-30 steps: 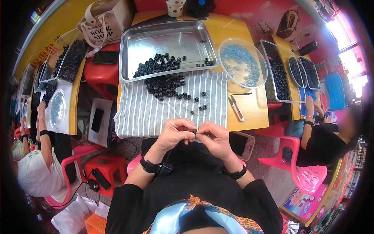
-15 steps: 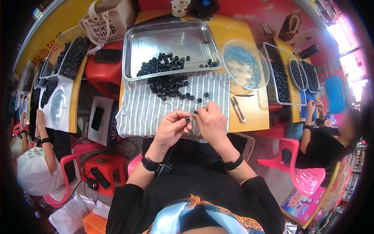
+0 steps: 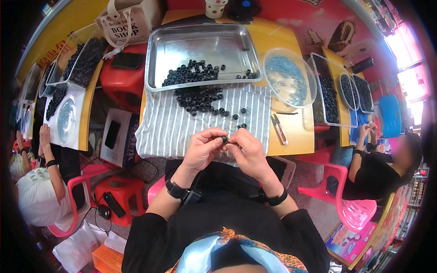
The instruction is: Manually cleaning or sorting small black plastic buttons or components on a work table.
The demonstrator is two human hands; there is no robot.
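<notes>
Over the near edge of a grey-and-white striped cloth (image 3: 164, 123), my two hands meet. My left hand (image 3: 202, 148) pinches a small black bead (image 3: 224, 139) between thumb and fingertips. Fingers closed, my right hand (image 3: 249, 150) presses up to the same bead; whatever it grips is too small to make out. Just beyond the right fingers lie a couple of loose black beads (image 3: 244, 126). Farther back, a heap of black beads (image 3: 195, 101) spreads over the cloth. More of them fill the front of a metal tray (image 3: 205, 43).
Right of the tray sits a round clear dish (image 3: 314, 86) with tiny blue-clear beads. Thread snips (image 3: 279, 129) and a thin dark strip (image 3: 286, 113) lie on the yellow table (image 3: 298, 141). Co-workers (image 3: 373, 175) sit at both sides. A red stool (image 3: 120, 84) holds a phone.
My right hand has shifted onto the bead in my left hand, its fingers now pinching there. Loose beads beyond the right fingers have come into sight. The view has shifted slightly.
</notes>
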